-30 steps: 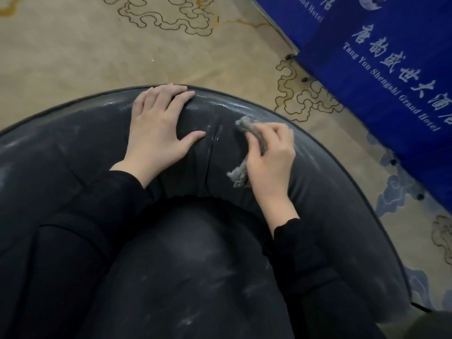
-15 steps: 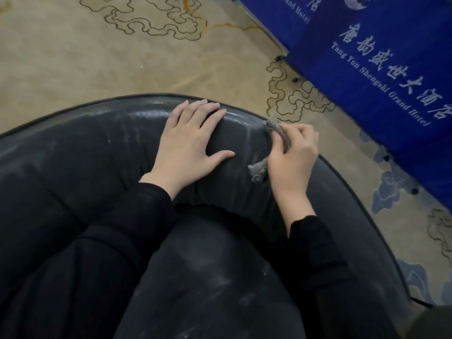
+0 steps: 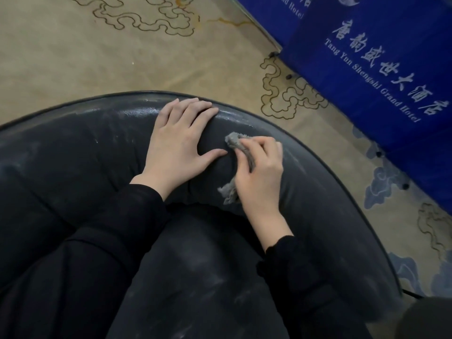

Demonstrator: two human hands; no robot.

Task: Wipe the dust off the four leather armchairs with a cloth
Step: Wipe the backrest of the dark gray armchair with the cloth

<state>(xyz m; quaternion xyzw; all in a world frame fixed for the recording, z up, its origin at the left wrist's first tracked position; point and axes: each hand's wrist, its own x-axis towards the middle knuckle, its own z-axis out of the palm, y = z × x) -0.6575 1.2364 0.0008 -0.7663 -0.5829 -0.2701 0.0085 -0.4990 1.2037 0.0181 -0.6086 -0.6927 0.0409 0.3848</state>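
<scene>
1. Bracing flat against the curved top of the dark leather armchair (image 3: pixel 73 148) with the left hand (image 3: pixel 178 143), fingers straight and spread, nothing held.
2. Pressed a crumpled grey cloth (image 3: pixel 234 140) onto the backrest, just beside that thumb, bunched inside the curled fingers of the right hand (image 3: pixel 261 172), one tail hanging below the palm.
3. Judged best done by opening the cloth wider, sweeping along the curve in overlapping strokes, chasing the pale dust streaks on backrest and seat, and turning to a clean face often.
4. Judged this chair unfinished, with dust plainly left.
5. Saw no container anywhere, only patterned carpet (image 3: pixel 122 57) and a blue banner (image 3: pixel 367 33) at far right.
</scene>
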